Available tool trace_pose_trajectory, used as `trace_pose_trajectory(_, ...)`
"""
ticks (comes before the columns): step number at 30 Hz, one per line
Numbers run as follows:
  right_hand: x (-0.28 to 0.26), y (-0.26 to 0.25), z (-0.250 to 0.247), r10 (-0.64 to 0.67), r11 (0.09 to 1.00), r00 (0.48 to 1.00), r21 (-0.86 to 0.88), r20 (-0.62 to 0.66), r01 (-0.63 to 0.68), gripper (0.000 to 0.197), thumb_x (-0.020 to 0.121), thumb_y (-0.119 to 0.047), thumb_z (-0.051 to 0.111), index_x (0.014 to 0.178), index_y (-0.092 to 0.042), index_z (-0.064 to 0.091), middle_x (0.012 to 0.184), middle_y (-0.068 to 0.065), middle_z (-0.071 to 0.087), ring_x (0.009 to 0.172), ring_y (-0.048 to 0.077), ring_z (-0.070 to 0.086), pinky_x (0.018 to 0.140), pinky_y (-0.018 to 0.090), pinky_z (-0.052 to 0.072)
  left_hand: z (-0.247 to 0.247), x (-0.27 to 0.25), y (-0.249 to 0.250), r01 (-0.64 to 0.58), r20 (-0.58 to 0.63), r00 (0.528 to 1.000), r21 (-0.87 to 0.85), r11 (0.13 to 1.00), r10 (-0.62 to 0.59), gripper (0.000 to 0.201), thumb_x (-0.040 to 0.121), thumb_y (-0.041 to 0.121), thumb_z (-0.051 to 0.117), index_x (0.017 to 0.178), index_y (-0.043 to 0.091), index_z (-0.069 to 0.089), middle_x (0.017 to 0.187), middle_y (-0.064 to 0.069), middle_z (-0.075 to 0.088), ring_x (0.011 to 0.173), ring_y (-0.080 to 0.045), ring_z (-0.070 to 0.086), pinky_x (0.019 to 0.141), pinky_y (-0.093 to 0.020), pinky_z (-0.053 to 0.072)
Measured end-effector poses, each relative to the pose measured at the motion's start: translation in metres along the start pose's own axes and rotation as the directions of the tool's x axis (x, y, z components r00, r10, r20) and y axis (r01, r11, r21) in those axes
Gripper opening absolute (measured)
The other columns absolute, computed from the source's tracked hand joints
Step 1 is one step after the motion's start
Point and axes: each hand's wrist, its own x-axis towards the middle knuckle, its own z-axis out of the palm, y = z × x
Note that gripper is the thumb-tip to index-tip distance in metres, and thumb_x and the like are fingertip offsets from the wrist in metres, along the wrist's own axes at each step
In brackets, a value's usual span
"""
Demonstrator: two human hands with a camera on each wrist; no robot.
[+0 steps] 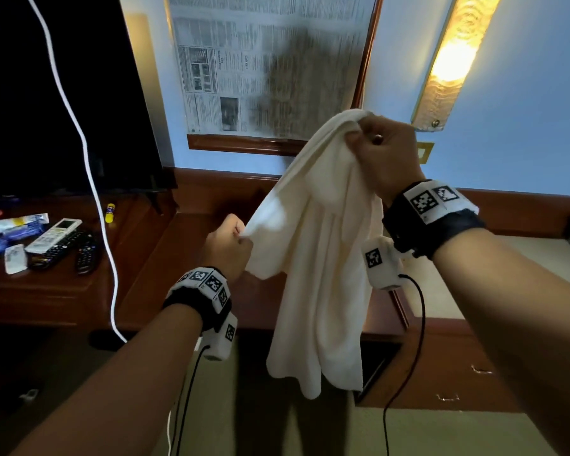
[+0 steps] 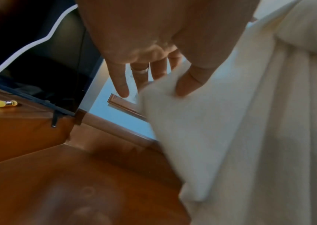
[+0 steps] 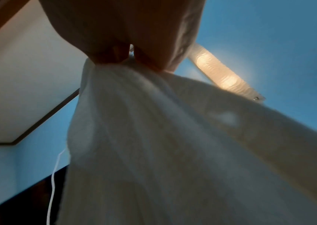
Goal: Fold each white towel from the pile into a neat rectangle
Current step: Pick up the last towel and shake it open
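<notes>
A white towel point(image 1: 320, 258) hangs in the air in loose folds above the wooden desk point(image 1: 178, 258). My right hand point(image 1: 379, 149) grips a bunched part of its top edge, raised high in front of the wall. My left hand point(image 1: 231, 240), lower and to the left, pinches a corner of the same towel. In the left wrist view the thumb point(image 2: 190, 82) presses on the towel point(image 2: 250, 121) while the other fingers curl behind it. In the right wrist view the towel point(image 3: 163, 137) drapes down from my clenched right hand point(image 3: 128, 57). No pile of towels is in view.
A dark television point(image 1: 46, 93) stands at the left with a white cable point(image 1: 89, 172) hanging in front. Remote controls point(image 1: 60, 245), packets and a yellow glue stick point(image 1: 110, 212) lie on the left cabinet. A lit wall lamp point(image 1: 451, 60) and a newspaper-covered frame point(image 1: 264, 60) are on the blue wall.
</notes>
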Motion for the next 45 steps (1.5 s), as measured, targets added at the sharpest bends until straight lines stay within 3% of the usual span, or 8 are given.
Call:
trace_pose_trajectory(7, -0.006, 0.012, -0.009, 0.134, 0.991, 0.985, 0.016, -0.110, -0.133, 0.015, 0.093, -0.029, 0.062, 0.088, -0.029, 0.076, 0.086, -0.013, 0.071, 0.084, 0.002, 0.065, 0.079, 0.022, 0.053, 0.017, -0.006, -0.047, -0.002, 0.259, 0.966, 0.071, 0.997, -0.017, 0.016, 0.095, 0.017, 0.055, 0.079, 0.014, 0.057, 0.067, -0.002, 0.056, 0.069, -0.026, 0.051, 0.055, -0.031, 0.035)
trace_pose_trajectory(11, -0.020, 0.034, -0.015, 0.242, 0.970, 0.960, 0.069, -0.144, -0.234, 0.053, 0.091, -0.007, 0.061, 0.045, -0.034, 0.058, 0.045, -0.025, 0.050, 0.048, -0.007, 0.046, 0.056, 0.017, 0.037, 0.012, 0.003, -0.064, 0.070, 0.067, 0.996, -0.256, 0.964, -0.055, 0.017, 0.097, 0.009, 0.057, 0.082, 0.014, 0.056, 0.068, 0.000, 0.052, 0.065, -0.018, 0.046, 0.056, -0.029, 0.034)
trace_pose_trajectory(16, -0.038, 0.068, -0.026, 0.382, 0.923, 0.905, 0.038, -0.189, -0.382, 0.043, 0.089, -0.005, 0.062, 0.050, -0.022, 0.059, 0.043, -0.021, 0.051, 0.046, -0.004, 0.046, 0.060, 0.018, 0.041, -0.021, 0.011, -0.060, 0.051, -0.075, 0.991, -0.582, 0.812, -0.115, 0.010, 0.094, 0.013, 0.069, 0.089, 0.022, 0.069, 0.079, 0.004, 0.068, 0.067, 0.004, 0.062, 0.065, -0.017, 0.047)
trace_pose_trajectory(22, -0.054, 0.094, -0.036, 0.491, 0.860, 0.855, -0.065, -0.167, -0.506, 0.033, 0.089, -0.007, 0.063, 0.059, -0.018, 0.058, 0.053, -0.012, 0.054, 0.051, 0.003, 0.046, 0.053, 0.015, 0.039, -0.051, 0.018, -0.043, 0.253, 0.250, 0.964, -0.751, 0.610, -0.093, 0.008, 0.092, 0.024, 0.066, 0.097, 0.021, 0.072, 0.104, 0.003, 0.070, 0.105, -0.012, 0.060, 0.095, -0.041, 0.041)
trace_pose_trajectory(26, -0.060, 0.105, -0.049, 0.540, 0.827, 0.821, -0.063, -0.184, -0.558, 0.029, 0.090, -0.008, 0.064, 0.063, -0.020, 0.061, 0.064, -0.005, 0.058, 0.058, 0.006, 0.050, 0.049, 0.005, 0.039, -0.069, 0.021, -0.045, 0.280, 0.480, 0.876, -0.564, 0.777, 0.033, 0.014, 0.077, 0.035, 0.075, 0.079, 0.022, 0.078, 0.096, 0.006, 0.075, 0.098, -0.004, 0.065, 0.093, -0.039, 0.043)
trace_pose_trajectory(30, -0.054, 0.132, -0.061, 0.577, 0.794, 0.796, -0.105, -0.182, -0.599, 0.011, 0.078, -0.021, 0.070, 0.068, -0.020, 0.066, 0.073, 0.001, 0.064, 0.072, 0.018, 0.059, 0.079, 0.026, 0.051, -0.065, 0.032, -0.036, -0.127, 0.584, 0.800, -0.064, 0.990, 0.140, 0.021, 0.088, 0.034, 0.073, 0.081, 0.015, 0.080, 0.083, -0.007, 0.076, 0.082, -0.020, 0.069, 0.076, -0.028, 0.053)
trace_pose_trajectory(35, -0.052, 0.158, -0.074, 0.547, 0.805, 0.829, -0.200, -0.115, -0.558, 0.007, 0.080, -0.022, 0.067, 0.076, -0.020, 0.072, 0.086, 0.000, 0.068, 0.089, 0.019, 0.063, 0.095, 0.034, 0.051, -0.028, 0.033, -0.033, -0.254, 0.217, 0.954, 0.209, 0.944, 0.209, 0.013, 0.082, 0.030, 0.080, 0.073, 0.024, 0.073, 0.072, 0.004, 0.071, 0.074, -0.013, 0.067, 0.074, -0.033, 0.054)
trace_pose_trajectory(45, -0.067, 0.210, -0.099, 0.485, 0.855, 0.868, -0.265, 0.106, -0.445, 0.010, 0.091, -0.019, 0.066, 0.092, -0.020, 0.076, 0.078, -0.004, 0.067, 0.077, 0.019, 0.060, 0.080, 0.036, 0.052, 0.036, 0.035, -0.010, 0.015, -0.145, 0.989, 0.019, 1.000, -0.012, 0.013, 0.091, 0.015, 0.069, 0.099, 0.010, 0.079, 0.085, -0.009, 0.072, 0.080, -0.025, 0.064, 0.075, -0.033, 0.050)
